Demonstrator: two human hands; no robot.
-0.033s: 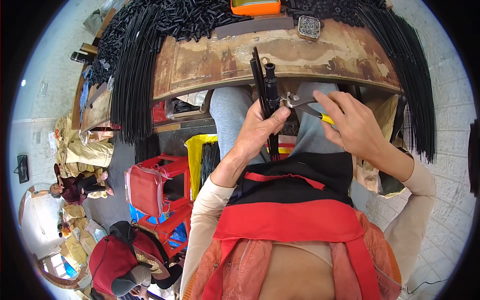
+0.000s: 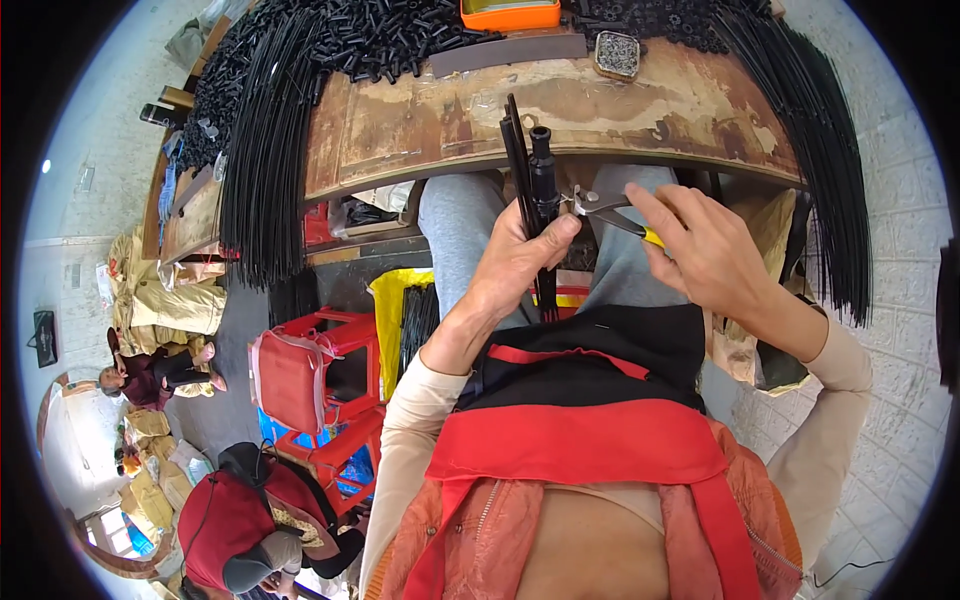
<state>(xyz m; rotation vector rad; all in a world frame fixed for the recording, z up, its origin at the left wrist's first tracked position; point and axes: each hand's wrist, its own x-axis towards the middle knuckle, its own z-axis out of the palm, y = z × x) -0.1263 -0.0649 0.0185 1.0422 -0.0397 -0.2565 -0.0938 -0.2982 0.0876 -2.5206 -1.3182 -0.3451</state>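
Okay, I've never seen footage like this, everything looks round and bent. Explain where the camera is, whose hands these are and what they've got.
There's no machine here, just a person's two bare hands. The picture comes from the left one of two cameras worn on that person's head, looking down; its fisheye lens bends straight edges.

The left hand holds several slim black rods together with a thicker black fitting. The right hand grips yellow-handled pliers, their nose right beside the fitting; whether they touch it is hard to tell.

On the wooden table are a heap of short black tubes, long black strands hanging over its edge, an orange container and a small tub of tiny greyish pieces.
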